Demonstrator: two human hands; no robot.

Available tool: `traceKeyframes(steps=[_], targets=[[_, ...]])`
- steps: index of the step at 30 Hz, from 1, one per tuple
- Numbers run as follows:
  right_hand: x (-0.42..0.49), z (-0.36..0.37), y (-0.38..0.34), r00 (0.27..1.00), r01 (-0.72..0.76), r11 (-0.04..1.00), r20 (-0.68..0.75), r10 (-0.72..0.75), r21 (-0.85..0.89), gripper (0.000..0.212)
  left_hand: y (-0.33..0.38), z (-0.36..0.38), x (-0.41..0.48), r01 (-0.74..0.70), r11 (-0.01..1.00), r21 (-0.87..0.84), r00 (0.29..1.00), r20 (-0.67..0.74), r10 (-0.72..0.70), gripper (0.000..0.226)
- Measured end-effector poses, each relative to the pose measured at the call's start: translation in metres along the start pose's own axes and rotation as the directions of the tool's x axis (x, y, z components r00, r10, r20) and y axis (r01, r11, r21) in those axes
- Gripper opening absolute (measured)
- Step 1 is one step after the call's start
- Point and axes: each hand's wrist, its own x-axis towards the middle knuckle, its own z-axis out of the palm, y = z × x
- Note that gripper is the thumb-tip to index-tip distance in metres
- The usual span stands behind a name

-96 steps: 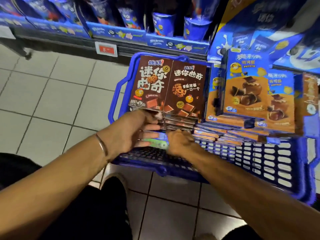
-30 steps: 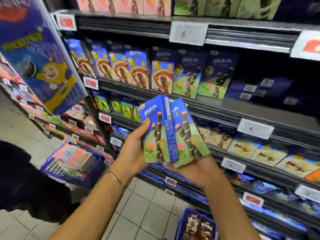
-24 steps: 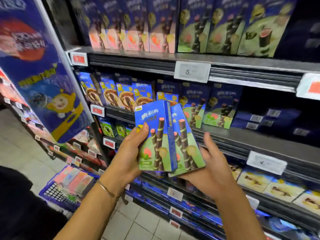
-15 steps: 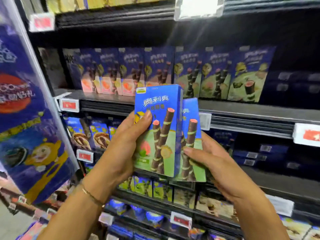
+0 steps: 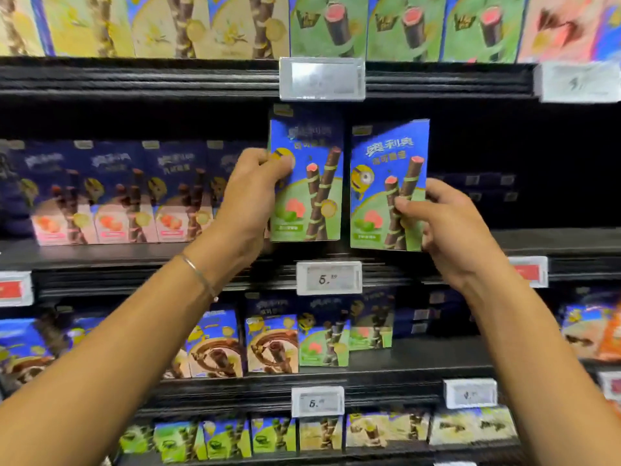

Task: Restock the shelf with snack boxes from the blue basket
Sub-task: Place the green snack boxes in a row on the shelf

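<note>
Two blue-and-green snack boxes with wafer sticks printed on them stand upright at the front of the middle shelf [image 5: 235, 257]. My left hand [image 5: 250, 200] grips the left box [image 5: 314, 183] by its left edge, thumb on its face. The right box [image 5: 379, 190] is angled slightly, and my right hand [image 5: 447, 227] holds it by its right edge with the thumb on the front. Their bottom edges are at the shelf's lip; I cannot tell if they rest on it. The blue basket is out of view.
Pink-bottomed boxes [image 5: 111, 196] fill the same shelf to the left. Dark space lies behind and to the right of the held boxes, with a few dark boxes [image 5: 487, 183] far back. Price tags [image 5: 329, 277] line the shelf edges. Shelves above and below hold more boxes.
Both boxes were carried up from the basket, held together. They are now apart, one in each hand, side by side at the middle shelf's front edge.
</note>
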Motion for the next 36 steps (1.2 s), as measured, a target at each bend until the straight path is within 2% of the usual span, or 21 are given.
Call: traceKeyframes(steps=[2, 4, 7, 11, 15, 24, 27, 29, 31, 32, 34, 35, 36], targets=[[0.012, -0.003, 0.002, 0.999, -0.015, 0.997, -0.053, 0.011, -0.08, 0.019, -0.004, 0.011, 0.008, -0.06, 0.992, 0.112, 0.998, 0.026, 0.057, 0.015], [0.022, -0.005, 0.007, 0.996, -0.038, 0.991, -0.086, 0.027, -0.131, 0.029, -0.012, 0.017, 0.015, -0.11, 0.967, 0.229, 0.994, 0.044, 0.102, 0.028], [0.033, -0.01, 0.015, 0.992, -0.061, 0.972, -0.119, 0.034, -0.229, 0.038, -0.029, 0.02, 0.027, -0.142, 0.906, 0.4, 0.987, -0.015, 0.162, 0.023], [0.043, -0.023, 0.026, 0.994, -0.022, 0.938, -0.108, -0.017, -0.345, 0.027, -0.044, 0.022, 0.03, -0.082, 0.845, 0.529, 0.989, -0.061, 0.135, 0.029], [0.054, -0.032, 0.031, 0.991, 0.006, 0.812, -0.104, -0.081, -0.583, 0.025, -0.038, 0.021, 0.026, -0.111, 0.677, 0.727, 0.989, 0.013, 0.148, 0.029], [0.068, -0.033, 0.033, 0.988, 0.031, 0.671, -0.077, -0.13, -0.741, 0.034, -0.016, 0.032, 0.022, -0.146, 0.392, 0.908, 0.988, 0.112, 0.109, 0.013], [0.07, -0.031, 0.033, 0.989, 0.033, 0.648, -0.069, -0.131, -0.761, 0.035, -0.013, 0.031, 0.022, -0.17, 0.31, 0.935, 0.985, 0.148, 0.093, 0.013], [0.071, -0.032, 0.035, 0.99, 0.028, 0.658, -0.07, -0.123, -0.753, 0.035, -0.011, 0.029, 0.019, -0.176, 0.259, 0.95, 0.984, 0.158, 0.086, 0.022], [0.073, -0.035, 0.037, 0.991, 0.029, 0.668, -0.067, -0.118, -0.744, 0.04, -0.008, 0.029, 0.015, -0.178, 0.158, 0.971, 0.98, 0.162, 0.113, 0.044], [0.074, -0.036, 0.038, 0.99, 0.027, 0.671, -0.072, -0.119, -0.741, 0.044, -0.007, 0.031, 0.014, -0.189, 0.063, 0.98, 0.971, 0.177, 0.163, 0.056], [0.077, -0.038, 0.039, 0.989, -0.002, 0.676, -0.1, -0.106, -0.737, 0.058, -0.003, 0.036, 0.016, -0.221, -0.19, 0.957, 0.914, 0.271, 0.301, 0.07], [0.078, -0.038, 0.039, 0.989, -0.028, 0.671, -0.12, -0.091, -0.741, 0.068, -0.001, 0.039, 0.018, -0.247, -0.275, 0.929, 0.881, 0.333, 0.335, 0.073], [0.079, -0.037, 0.039, 0.988, -0.052, 0.657, -0.134, -0.075, -0.752, 0.079, 0.001, 0.042, 0.021, -0.287, -0.303, 0.909, 0.861, 0.383, 0.335, 0.076]])
